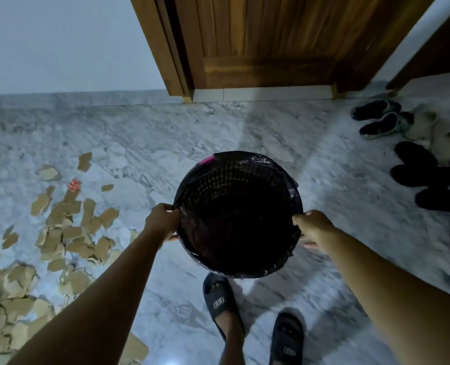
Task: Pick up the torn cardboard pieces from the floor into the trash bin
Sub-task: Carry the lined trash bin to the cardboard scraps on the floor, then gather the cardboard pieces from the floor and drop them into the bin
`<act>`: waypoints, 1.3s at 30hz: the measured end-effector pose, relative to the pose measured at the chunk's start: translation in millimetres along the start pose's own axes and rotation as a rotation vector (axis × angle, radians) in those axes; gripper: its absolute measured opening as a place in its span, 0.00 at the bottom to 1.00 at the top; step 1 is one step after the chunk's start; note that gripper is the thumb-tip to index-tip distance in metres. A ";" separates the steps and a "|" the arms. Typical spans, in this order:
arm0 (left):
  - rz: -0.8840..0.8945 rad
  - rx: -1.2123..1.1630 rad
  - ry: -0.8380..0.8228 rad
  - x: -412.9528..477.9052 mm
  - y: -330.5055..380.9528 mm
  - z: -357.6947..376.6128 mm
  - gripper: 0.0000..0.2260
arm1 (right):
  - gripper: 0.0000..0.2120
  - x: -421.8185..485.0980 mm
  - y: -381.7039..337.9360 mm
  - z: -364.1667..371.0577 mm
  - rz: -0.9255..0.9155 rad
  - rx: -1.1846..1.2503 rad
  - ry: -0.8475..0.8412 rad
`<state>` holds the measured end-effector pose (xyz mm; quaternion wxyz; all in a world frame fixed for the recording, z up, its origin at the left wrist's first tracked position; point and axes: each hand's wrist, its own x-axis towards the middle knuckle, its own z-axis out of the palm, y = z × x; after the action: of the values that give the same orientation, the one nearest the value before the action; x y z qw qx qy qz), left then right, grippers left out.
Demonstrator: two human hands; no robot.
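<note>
Bin in both hands, cardboard not yet touched

The person stands in slippers on the marble floor [145,143] and holds the black mesh trash bin [238,214], lined with a dark bag, out in front: the left hand [163,219] is curled over the near-left rim and the right hand [314,227] grips the near-right rim, thumb on top and fingers under it. The bin looks empty, though its inside is too dark to be sure. The torn cardboard pieces [60,233] lie scattered on the floor to the left, well apart from the bin, a small red scrap [74,185] among them. This looks like the setting-up step: next the bin wants setting down beside the pile, so a hand is free to gather pieces. Shoes [376,119] sit off to the right by the wooden door [258,43].
</note>
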<state>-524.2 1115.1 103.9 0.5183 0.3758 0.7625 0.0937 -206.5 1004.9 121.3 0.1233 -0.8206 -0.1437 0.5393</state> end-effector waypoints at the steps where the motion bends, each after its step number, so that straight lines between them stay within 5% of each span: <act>1: -0.006 -0.003 -0.010 26.8 -1.2 9.2 0.14 | 0.10 27.7 -4.8 9.1 0.017 0.041 0.002; 9: -0.037 0.023 -0.013 180.7 -33.5 71.5 0.16 | 0.12 187.8 -13.2 83.3 0.076 0.138 0.090; 16: -0.087 0.078 -0.059 204.1 -37.4 84.8 0.30 | 0.13 209.1 -10.3 102.9 0.052 0.053 0.084; 20: -0.047 0.154 -0.058 186.8 -25.6 79.8 0.30 | 0.25 193.2 -16.4 102.4 -0.021 -0.055 0.125; 28: 0.097 0.181 -0.070 76.0 14.9 37.7 0.30 | 0.26 79.2 -52.9 76.3 -0.324 -0.319 0.016; 39: 0.328 0.060 0.206 -273.2 21.2 -114.5 0.21 | 0.28 -234.8 -81.3 7.4 -0.820 -0.653 -0.122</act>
<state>-563.4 975.1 362.9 0.4039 0.4986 0.7425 0.1920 -310.1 994.1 347.0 0.0535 -0.6597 -0.6205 0.4205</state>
